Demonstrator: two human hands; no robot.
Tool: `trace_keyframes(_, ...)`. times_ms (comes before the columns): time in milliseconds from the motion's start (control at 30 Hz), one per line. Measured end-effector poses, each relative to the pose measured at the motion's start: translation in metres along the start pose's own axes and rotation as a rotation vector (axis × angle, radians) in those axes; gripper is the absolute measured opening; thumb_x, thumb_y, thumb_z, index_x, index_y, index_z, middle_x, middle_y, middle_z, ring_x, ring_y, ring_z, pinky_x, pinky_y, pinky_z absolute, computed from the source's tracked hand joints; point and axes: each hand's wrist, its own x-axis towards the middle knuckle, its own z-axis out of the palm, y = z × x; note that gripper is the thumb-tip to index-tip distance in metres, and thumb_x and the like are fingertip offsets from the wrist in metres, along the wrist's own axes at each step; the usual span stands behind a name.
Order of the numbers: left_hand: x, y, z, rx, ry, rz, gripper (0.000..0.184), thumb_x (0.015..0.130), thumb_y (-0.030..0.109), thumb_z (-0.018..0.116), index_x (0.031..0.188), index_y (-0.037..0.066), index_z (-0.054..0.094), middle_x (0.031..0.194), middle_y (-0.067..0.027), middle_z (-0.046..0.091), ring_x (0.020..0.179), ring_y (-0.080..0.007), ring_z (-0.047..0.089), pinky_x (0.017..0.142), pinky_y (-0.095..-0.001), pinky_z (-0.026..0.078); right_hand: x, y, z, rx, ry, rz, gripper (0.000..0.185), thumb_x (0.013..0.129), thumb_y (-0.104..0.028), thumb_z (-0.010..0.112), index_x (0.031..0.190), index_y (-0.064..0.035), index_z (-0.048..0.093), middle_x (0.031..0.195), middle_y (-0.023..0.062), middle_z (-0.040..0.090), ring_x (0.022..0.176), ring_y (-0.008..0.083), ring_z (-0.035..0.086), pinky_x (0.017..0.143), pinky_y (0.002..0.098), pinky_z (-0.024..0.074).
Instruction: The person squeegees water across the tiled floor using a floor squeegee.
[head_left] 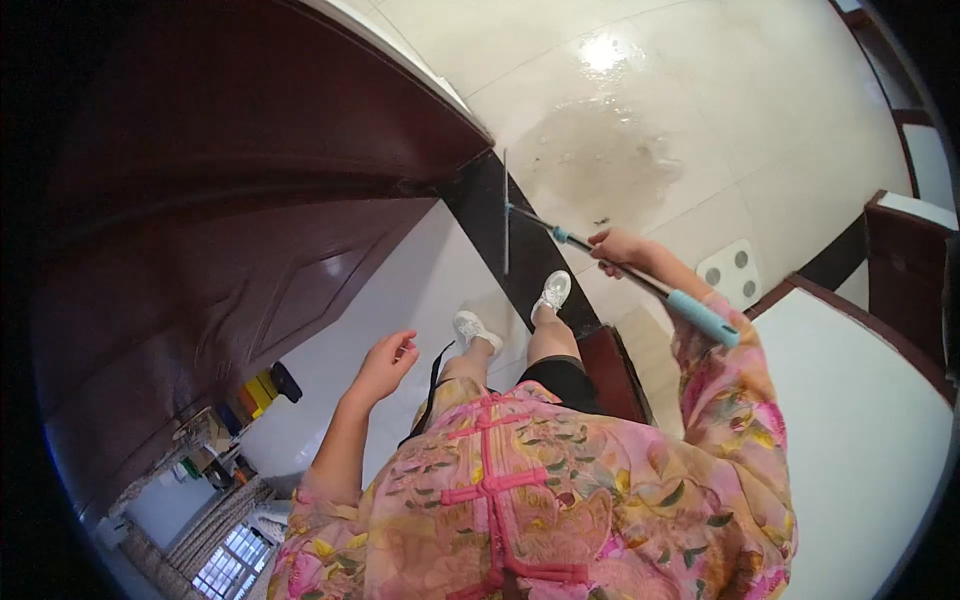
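Note:
My right hand (pixel 622 250) is closed around the dark pole of a floor squeegee (pixel 648 286) with a light-blue grip at its end. Its long thin head (pixel 506 235) is over the black threshold strip (pixel 476 205), by the door edge; whether it touches the floor I cannot tell. Beyond it, a dirty wet patch (pixel 590 165) spreads over the pale tiles, with a small dark bit of debris (pixel 601 221) at its near side. My left hand (pixel 385 366) hangs free to the left, fingers loosely bent and apart, holding nothing.
A dark red-brown door (pixel 330 270) stands on the left. My white shoes (pixel 553 290) are at the threshold. A white bathroom scale (pixel 730 273) lies on the tiles at right, near a white panel with a dark frame (pixel 840 400). Assorted items and a window (pixel 232 560) appear at lower left.

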Motion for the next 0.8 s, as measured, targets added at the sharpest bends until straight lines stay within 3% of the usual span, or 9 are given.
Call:
trace_keyframes(233, 0.013, 0.018, 0.018, -0.03, -0.098, 0.102, 0.031, 0.075, 0.015, 0.051, 0.103, 0.001, 0.048, 0.087, -0.0121, 0.053, 0.074, -0.0192, 0.054, 0.067, -0.0288, 0.043, -0.032, -0.025, -0.067, -0.174, 0.237, 0.001, 0.05, 0.072, -0.005, 0.047, 0.12, 0.0009, 0.032, 0.059, 0.0064, 0.047, 0.041, 0.0127, 0.045, 0.034, 0.0262, 0.037)
trace_keyframes(400, 0.056, 0.057, 0.028, -0.231, -0.372, 0.169, 0.033, 0.08, 0.018, 0.049, 0.109, 0.003, 0.045, 0.09, -0.0071, 0.053, 0.081, -0.0145, 0.052, 0.071, -0.0257, 0.043, -0.093, -0.005, -0.071, 0.498, 0.396, -0.174, 0.048, 0.076, -0.007, 0.045, 0.122, -0.0042, 0.03, 0.06, 0.0053, 0.047, 0.042, 0.0098, 0.043, 0.033, 0.0215, 0.0335)
trace_keyframes(467, 0.079, 0.089, 0.034, -0.4, -0.616, 0.07, 0.035, 0.083, 0.022, 0.046, 0.111, 0.002, 0.043, 0.092, -0.0059, 0.051, 0.082, -0.0129, 0.051, 0.072, -0.0248, 0.043, -0.101, 0.013, -0.063, 0.811, 0.439, -0.255, 0.049, 0.077, -0.006, 0.045, 0.123, -0.0034, 0.028, 0.061, 0.007, 0.047, 0.042, 0.0108, 0.043, 0.033, 0.0219, 0.0346)
trace_keyframes(533, 0.098, 0.129, 0.039, -0.445, -0.854, 0.082, 0.039, 0.084, 0.027, 0.044, 0.113, 0.001, 0.04, 0.094, -0.0065, 0.05, 0.083, -0.0124, 0.051, 0.072, -0.026, 0.044, -0.109, 0.029, -0.045, 0.966, 0.523, -0.259, 0.035, 0.079, -0.008, 0.043, 0.111, -0.0008, 0.032, 0.061, 0.006, 0.046, 0.043, 0.0094, 0.042, 0.033, 0.0198, 0.0333)
trace_keyframes(600, 0.111, 0.163, 0.049, -0.503, -1.077, 0.028, 0.04, 0.085, 0.028, 0.042, 0.114, 0.002, 0.039, 0.094, -0.007, 0.05, 0.083, -0.013, 0.051, 0.072, -0.0275, 0.044, -0.113, 0.051, -0.026, 1.122, 0.555, -0.24, 0.024, 0.079, -0.009, 0.042, 0.101, -0.0009, 0.035, 0.062, 0.0053, 0.045, 0.043, 0.0088, 0.04, 0.032, 0.0196, 0.0332)
trace_keyframes(633, 0.111, 0.182, 0.051, -0.483, -1.164, -0.04, 0.044, 0.084, 0.033, 0.042, 0.114, 0.002, 0.037, 0.095, -0.009, 0.05, 0.084, -0.0158, 0.052, 0.073, -0.0287, 0.045, -0.118, 0.058, -0.014, 1.201, 0.578, -0.231, 0.009, 0.08, -0.009, 0.04, 0.085, -0.0038, 0.035, 0.062, 0.0051, 0.043, 0.043, 0.0099, 0.04, 0.033, 0.021, 0.034)
trace_keyframes(733, 0.111, 0.203, 0.07, -0.461, -1.453, -0.332, 0.052, 0.083, 0.039, 0.041, 0.117, 0.001, 0.031, 0.095, -0.0119, 0.05, 0.088, -0.0201, 0.052, 0.074, -0.0314, 0.045, -0.11, 0.09, 0.025, 1.355, 0.668, -0.157, 0.006, 0.079, -0.009, 0.04, 0.078, -0.0033, 0.037, 0.062, 0.0076, 0.043, 0.044, 0.0136, 0.042, 0.034, 0.0236, 0.0366)
trace_keyframes(800, 0.106, 0.202, 0.083, -0.49, -1.602, -0.552, 0.061, 0.08, 0.049, 0.037, 0.116, 0.002, 0.027, 0.097, -0.0151, 0.049, 0.09, -0.0254, 0.052, 0.078, -0.0367, 0.044, -0.089, 0.105, 0.047, 1.396, 0.678, 0.032, 0.007, 0.078, -0.009, 0.041, 0.078, -0.002, 0.041, 0.062, 0.009, 0.044, 0.047, 0.0157, 0.045, 0.036, 0.0263, 0.0392)
